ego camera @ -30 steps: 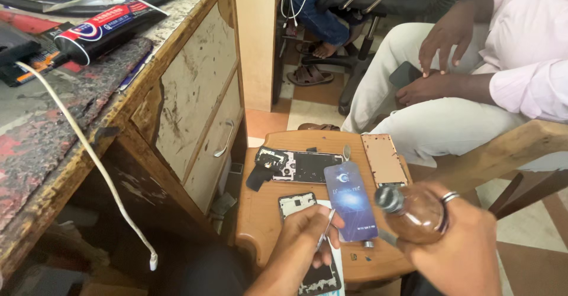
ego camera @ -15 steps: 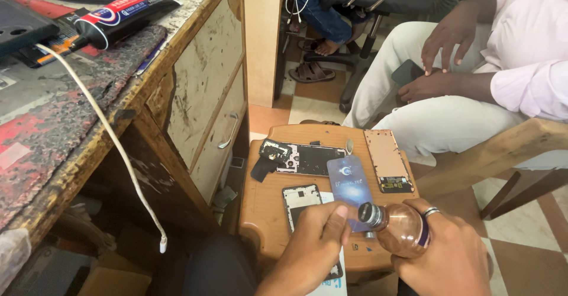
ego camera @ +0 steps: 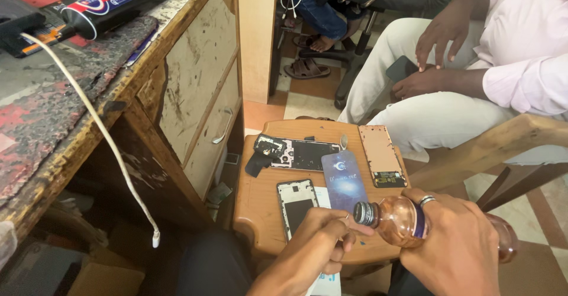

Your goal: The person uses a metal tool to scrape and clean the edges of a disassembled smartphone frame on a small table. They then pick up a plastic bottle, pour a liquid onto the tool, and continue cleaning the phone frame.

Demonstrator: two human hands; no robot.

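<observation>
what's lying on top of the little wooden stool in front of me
On the stool lie a dark opened phone, a copper-coloured back panel, a blue card and a grey phone frame. My left hand covers that frame's lower end.

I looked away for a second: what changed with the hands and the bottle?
The right hand tipped the bottle lower, its neck now pointing at the left hand, which let go of the blue phone back and moved beside the bottle mouth. The phone parts on the stool stayed put.
</observation>
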